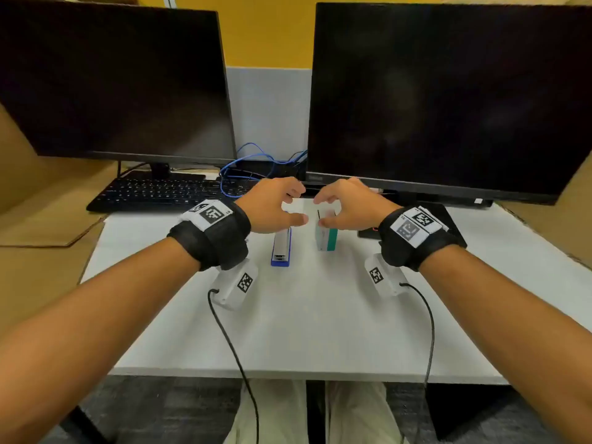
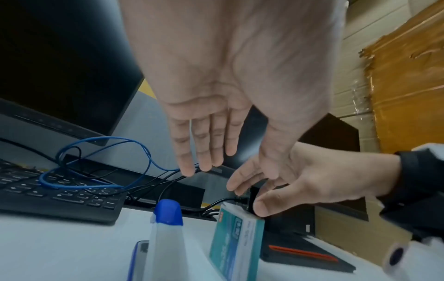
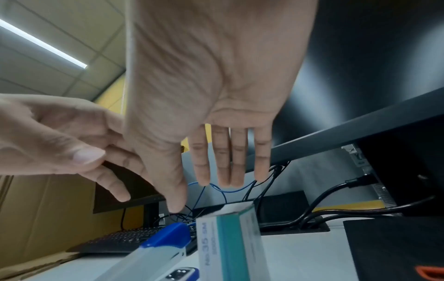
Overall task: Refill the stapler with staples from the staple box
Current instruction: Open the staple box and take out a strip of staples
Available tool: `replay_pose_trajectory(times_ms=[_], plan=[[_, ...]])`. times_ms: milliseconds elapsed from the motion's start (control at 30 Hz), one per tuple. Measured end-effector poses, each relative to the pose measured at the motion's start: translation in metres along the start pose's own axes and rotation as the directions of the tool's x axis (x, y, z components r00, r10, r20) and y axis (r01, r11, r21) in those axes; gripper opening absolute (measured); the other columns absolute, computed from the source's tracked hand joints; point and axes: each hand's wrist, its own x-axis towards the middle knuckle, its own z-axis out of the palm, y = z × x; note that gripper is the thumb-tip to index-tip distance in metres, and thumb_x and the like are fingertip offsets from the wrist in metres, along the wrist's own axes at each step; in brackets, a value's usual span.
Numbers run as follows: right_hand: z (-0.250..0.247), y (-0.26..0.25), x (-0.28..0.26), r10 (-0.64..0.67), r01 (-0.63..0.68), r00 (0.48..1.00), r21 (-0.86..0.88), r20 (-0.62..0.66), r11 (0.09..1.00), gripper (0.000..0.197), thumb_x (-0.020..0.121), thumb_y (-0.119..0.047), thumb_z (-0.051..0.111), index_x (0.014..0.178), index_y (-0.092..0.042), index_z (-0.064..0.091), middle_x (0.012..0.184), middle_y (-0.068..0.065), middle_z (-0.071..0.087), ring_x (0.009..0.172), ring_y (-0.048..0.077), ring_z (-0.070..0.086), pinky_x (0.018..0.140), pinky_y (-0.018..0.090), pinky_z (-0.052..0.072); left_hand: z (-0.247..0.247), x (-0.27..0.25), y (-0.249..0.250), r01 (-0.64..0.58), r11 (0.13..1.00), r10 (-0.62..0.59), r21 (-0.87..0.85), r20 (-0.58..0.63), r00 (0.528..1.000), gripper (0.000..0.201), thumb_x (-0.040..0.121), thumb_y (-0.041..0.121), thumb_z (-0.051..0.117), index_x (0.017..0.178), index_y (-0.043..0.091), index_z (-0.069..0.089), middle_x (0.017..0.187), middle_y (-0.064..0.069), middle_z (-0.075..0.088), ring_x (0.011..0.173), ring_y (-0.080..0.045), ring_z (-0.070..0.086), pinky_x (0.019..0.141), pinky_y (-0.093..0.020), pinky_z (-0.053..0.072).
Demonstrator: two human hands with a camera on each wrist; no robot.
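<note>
A blue and white stapler (image 1: 281, 248) lies lengthwise on the white table (image 1: 304, 331). Right of it a teal and white staple box (image 1: 326, 237) stands on its side. My left hand (image 1: 293, 205) hovers over the stapler's far end, fingers relaxed and empty; the left wrist view shows them straight above the stapler (image 2: 165, 237). My right hand (image 1: 325, 210) hovers over the box, thumb and fingers spread around its top. Its thumb (image 2: 261, 208) sits at the upper edge of the box (image 2: 235, 243); I cannot tell whether it touches. In the right wrist view the fingers (image 3: 228, 171) are straight above the box (image 3: 228, 243).
Two dark monitors (image 1: 112, 81) (image 1: 448, 97) stand close behind. A black keyboard (image 1: 166, 192) and blue cable (image 1: 243, 168) lie at the back left. A black pad (image 1: 448, 219) sits right of the box. Cardboard (image 1: 48, 225) flanks the table.
</note>
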Motion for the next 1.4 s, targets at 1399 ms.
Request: replay_pose_trajectory(times_ms=[1399], plan=[[0.031, 0.014, -0.004, 0.134, -0.139, 0.990, 0.265, 0.038, 0.954, 0.047, 0.079, -0.036, 0.074, 0.123, -0.028, 0.058, 0.126, -0.001, 0.062, 0.109, 0.017, 0.057, 0.092, 0.039, 0.056, 0.075, 0.024, -0.007, 0.122, 0.973, -0.124, -0.196, 0.000, 0.992, 0.085, 0.057, 0.031, 0.090, 0.126, 0.025, 0.041, 0.111, -0.003, 0.064, 0.104, -0.017, 0.061, 0.083, -0.023, 0.046]])
